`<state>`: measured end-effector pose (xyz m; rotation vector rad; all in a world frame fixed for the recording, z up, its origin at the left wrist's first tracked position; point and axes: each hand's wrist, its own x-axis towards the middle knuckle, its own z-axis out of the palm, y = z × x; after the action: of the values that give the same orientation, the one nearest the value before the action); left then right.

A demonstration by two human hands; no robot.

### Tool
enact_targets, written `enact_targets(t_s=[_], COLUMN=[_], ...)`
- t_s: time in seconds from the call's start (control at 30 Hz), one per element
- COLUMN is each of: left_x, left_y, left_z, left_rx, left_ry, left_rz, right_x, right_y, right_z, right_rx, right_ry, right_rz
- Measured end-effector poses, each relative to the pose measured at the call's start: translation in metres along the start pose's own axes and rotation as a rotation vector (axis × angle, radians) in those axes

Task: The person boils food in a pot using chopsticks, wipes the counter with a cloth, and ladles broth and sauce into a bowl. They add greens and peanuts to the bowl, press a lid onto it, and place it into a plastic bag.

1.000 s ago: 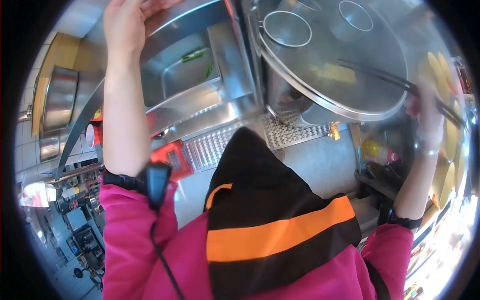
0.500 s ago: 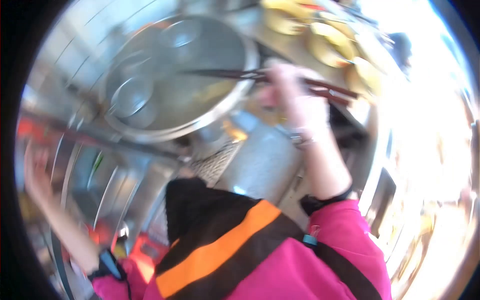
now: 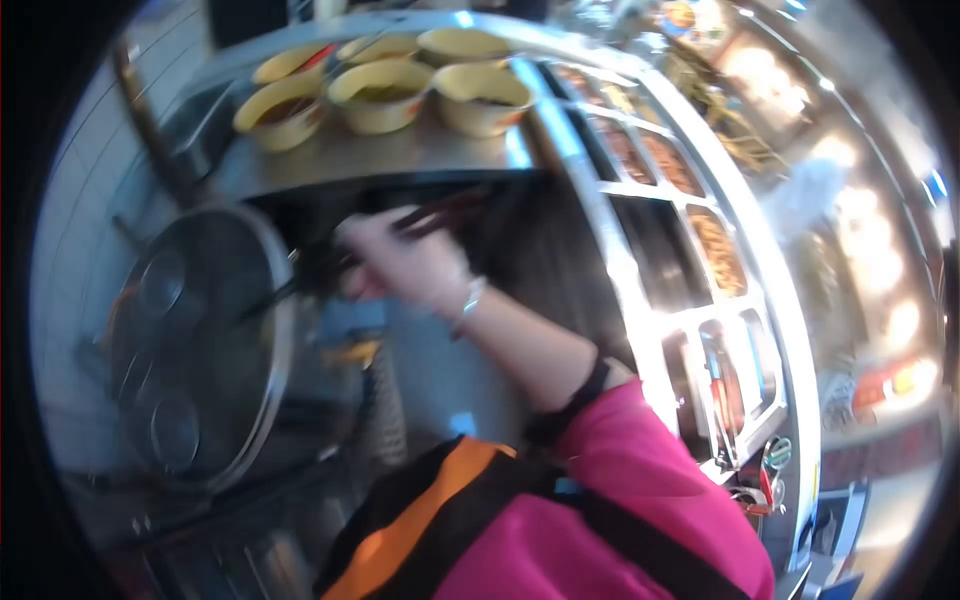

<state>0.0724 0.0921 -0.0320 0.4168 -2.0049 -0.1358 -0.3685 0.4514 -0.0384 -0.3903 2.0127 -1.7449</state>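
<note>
My right hand [image 3: 410,262] is closed around a pair of long dark chopsticks [image 3: 452,210], blurred by motion. Their thin ends slant down to the left, over the rim of a large round pot [image 3: 283,325]. Inside the pot, round strainers [image 3: 162,283] show at the upper left and lower down. Beyond the hand, several yellow bowls [image 3: 380,98] stand on a steel counter [image 3: 370,155], some with dark contents. A red-handled utensil [image 3: 318,57] rests in one of the back bowls. My left hand is out of the picture.
A long steel station with food trays [image 3: 715,250] runs along the right side, some trays filled with ingredients. Red-handled tools [image 3: 768,487] hang near its front end. White tiled wall [image 3: 75,210] borders the pot on the left.
My view has turned to the right, so the pot sits farther left and the bowls and trays show fully. My left hand has left the view. The right hand still grips the chopsticks.
</note>
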Motion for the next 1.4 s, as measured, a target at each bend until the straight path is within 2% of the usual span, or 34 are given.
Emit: enact_targets(t_s=[0.03, 0.07, 0.1, 0.13, 0.17, 0.23, 0.3, 0.4, 0.43, 0.5, 0.57, 0.6, 0.7, 0.73, 0.8, 0.97, 1.03, 1.07, 1.1, 1.17, 1.2, 1.27, 1.4], left_x=[-0.006, -0.011, -0.015, -0.018, -0.003, -0.001, 0.002, 0.004, 0.005, 0.007, 0.006, 0.006, 0.006, 0.006, 0.007, 0.008, 0.008, 0.007, 0.006, 0.005, 0.005, 0.006, 0.006], left_y=[-0.008, -0.012, -0.015, -0.018, 0.03, 0.05, 0.056, 0.061, 0.067, 0.069, 0.07, 0.072, 0.072, 0.071, 0.072, 0.078, 0.079, 0.078, 0.076, 0.077, 0.078, 0.079, 0.081], left_z=[0.01, 0.004, -0.006, -0.019, 0.003, 0.008, 0.01, 0.016, 0.012, 0.014, 0.013, 0.012, 0.012, 0.011, 0.011, 0.014, 0.016, 0.015, 0.015, 0.016, 0.017, 0.017, 0.021], left_rx=[-0.138, -0.257, -0.402, -0.494, -0.526, -0.597, -0.627, -0.643, -0.628, -0.636, -0.63, -0.598, -0.575, -0.579, -0.567, -0.524, -0.514, -0.52, -0.514, -0.513, -0.501, -0.486, -0.469], left_ry=[-0.079, -0.101, -0.094, -0.126, 0.139, 0.16, 0.115, 0.111, 0.121, 0.097, 0.105, 0.089, 0.081, 0.08, 0.072, 0.068, 0.085, 0.084, 0.082, 0.083, 0.101, 0.122, 0.164], left_rz=[-0.233, -0.426, -0.573, -0.632, -0.732, -0.68, -0.683, -0.646, -0.652, -0.654, -0.675, -0.687, -0.697, -0.687, -0.704, -0.716, -0.72, -0.716, -0.712, -0.704, -0.726, -0.739, -0.756], right_x=[-0.003, -0.003, -0.003, 0.003, 0.001, 0.028, 0.042, 0.061, 0.067, 0.071, 0.089, 0.095, 0.106, 0.108, 0.112, 0.132, 0.135, 0.136, 0.145, 0.168, 0.176, 0.188, 0.198], right_y=[-0.008, -0.008, -0.011, -0.011, -0.017, -0.002, 0.002, 0.015, 0.016, 0.018, 0.035, 0.035, 0.034, 0.032, 0.03, 0.072, 0.079, 0.08, 0.086, 0.105, 0.109, 0.112, 0.108], right_z=[0.001, 0.004, 0.011, 0.014, 0.025, 0.031, 0.062, 0.12, 0.132, 0.171, 0.201, 0.21, 0.22, 0.221, 0.222, 0.219, 0.219, 0.221, 0.219, 0.214, 0.213, 0.216, 0.215], right_rx=[0.016, 0.022, 0.002, -0.107, -0.117, -0.23, -0.177, -0.359, -0.46, -0.504, -0.658, -0.839, -1.15, -1.162, -1.182, -1.344, -1.476, -1.536, -1.537, -1.375, -1.378, -1.651, -1.581], right_ry=[0.014, 0.044, 0.12, 0.104, 0.103, 0.045, -0.069, -0.078, -0.165, -0.233, -0.335, -0.374, -0.481, -0.485, -0.574, -0.649, -0.673, -0.667, -0.657, -0.87, -0.865, -0.97, -0.96], right_rz=[0.045, -0.036, -0.004, -0.032, -0.063, -0.203, -0.124, -0.128, -0.169, -0.107, -0.18, -0.284, -0.409, -0.404, -0.243, -0.248, -0.423, -0.401, -0.401, -0.55, -0.556, -0.646, -0.559])
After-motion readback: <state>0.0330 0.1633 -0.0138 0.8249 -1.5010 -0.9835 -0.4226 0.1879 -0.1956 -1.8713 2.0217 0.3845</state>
